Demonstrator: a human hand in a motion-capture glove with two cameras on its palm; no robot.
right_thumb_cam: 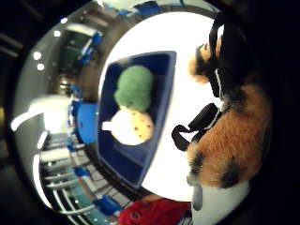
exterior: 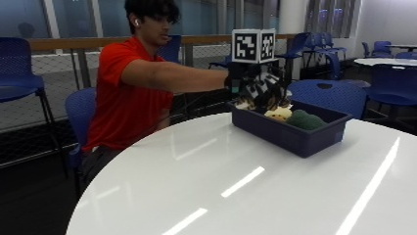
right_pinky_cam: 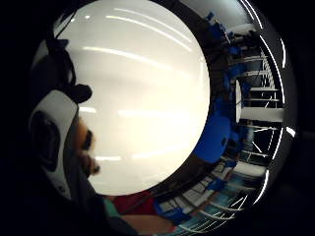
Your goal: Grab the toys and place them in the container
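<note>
My black-gloved right hand (exterior: 259,89) holds an orange-and-black striped plush toy (right_thumb_cam: 234,126) just above the near end of the dark blue plastic bin (exterior: 287,133). Inside the bin, a round green plush toy (exterior: 305,119) lies beside a cream spotted plush toy (exterior: 279,114). The bin stands on the round white table (exterior: 215,186), toward its far side from me.

Red short-sleeved shirt (exterior: 127,98) on the person; right hand (exterior: 257,88) wears a black glove with black straps, white plastic at the palm.

The seated person's right arm reaches straight out at shoulder height, the gloved right hand (exterior: 259,90) hanging downward with fingers (exterior: 270,98) curled in a grip.
</note>
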